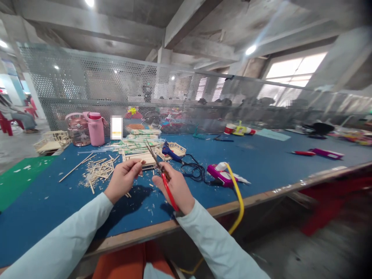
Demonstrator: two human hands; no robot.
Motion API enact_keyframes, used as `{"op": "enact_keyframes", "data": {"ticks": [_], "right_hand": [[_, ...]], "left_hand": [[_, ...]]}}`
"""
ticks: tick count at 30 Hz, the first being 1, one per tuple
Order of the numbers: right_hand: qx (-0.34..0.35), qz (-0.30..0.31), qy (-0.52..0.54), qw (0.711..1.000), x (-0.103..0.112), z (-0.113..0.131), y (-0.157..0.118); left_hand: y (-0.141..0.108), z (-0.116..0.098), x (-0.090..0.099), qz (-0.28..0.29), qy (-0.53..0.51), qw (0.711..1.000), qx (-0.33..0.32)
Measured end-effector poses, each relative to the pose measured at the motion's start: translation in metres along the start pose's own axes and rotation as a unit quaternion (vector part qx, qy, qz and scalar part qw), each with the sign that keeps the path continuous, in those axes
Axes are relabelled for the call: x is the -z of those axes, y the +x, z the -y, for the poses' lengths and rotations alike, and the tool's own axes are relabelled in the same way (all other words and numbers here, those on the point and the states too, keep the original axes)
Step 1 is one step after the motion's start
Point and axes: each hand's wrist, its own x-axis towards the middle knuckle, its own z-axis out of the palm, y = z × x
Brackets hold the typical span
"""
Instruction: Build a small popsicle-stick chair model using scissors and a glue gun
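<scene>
Between the thumb and fingers of my left hand [125,177] is the end of a small pale wooden stick [142,161]. My right hand [176,186] grips a pair of scissors [168,193] with red handles, the blades pointing up and away, slightly apart. The blades are near the stick but I cannot tell that they touch it. Just beyond my hands lies a small frame built of sticks [141,159]. A blue glue gun [171,152] rests behind my right hand, its black cord coiled to the right. Left of my left hand is a pile of cut sticks [100,170].
A purple power strip [222,174] with a yellow cable [238,197] lies at the right near the table edge. A pink bottle [96,130] and a clear jug [79,131] stand at the back left. A perforated metal screen [116,85] runs behind the blue table.
</scene>
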Motion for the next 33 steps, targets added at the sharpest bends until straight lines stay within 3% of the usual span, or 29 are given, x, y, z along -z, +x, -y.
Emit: {"op": "enact_keyframes", "data": {"ticks": [3,6,9,12,16,19,25,29,33], "right_hand": [[0.008,-0.002,-0.044,0.999,0.014,-0.003,0.003],[-0.087,0.037,-0.134,0.986,0.042,-0.009,0.001],[-0.190,0.144,-0.267,0.934,0.074,-0.018,-0.008],[-0.213,0.202,-0.321,0.901,0.091,-0.030,-0.022],[-0.200,0.202,-0.319,0.904,0.089,-0.043,-0.030],[-0.190,0.210,-0.324,0.903,0.090,-0.038,-0.031],[-0.222,0.250,-0.357,0.872,0.108,-0.016,-0.044],[-0.180,0.221,-0.378,0.881,0.089,-0.029,-0.040],[-0.099,0.179,-0.398,0.894,0.069,-0.032,-0.018]], "left_hand": [[0.003,-0.003,0.002,0.004,-0.042,0.999,0.030],[0.009,-0.001,0.008,-0.026,-0.079,0.995,0.057],[0.012,0.003,0.013,-0.047,-0.071,0.994,0.068],[0.012,0.007,0.014,-0.044,-0.026,0.997,0.061],[0.009,0.013,0.014,-0.061,0.074,0.995,-0.009],[0.010,0.016,0.016,-0.088,0.130,0.986,-0.048],[0.013,0.018,0.020,-0.124,0.140,0.982,-0.016],[0.013,0.023,0.021,-0.141,0.108,0.984,0.000],[0.016,0.024,0.027,-0.125,0.126,0.984,-0.012]]}}
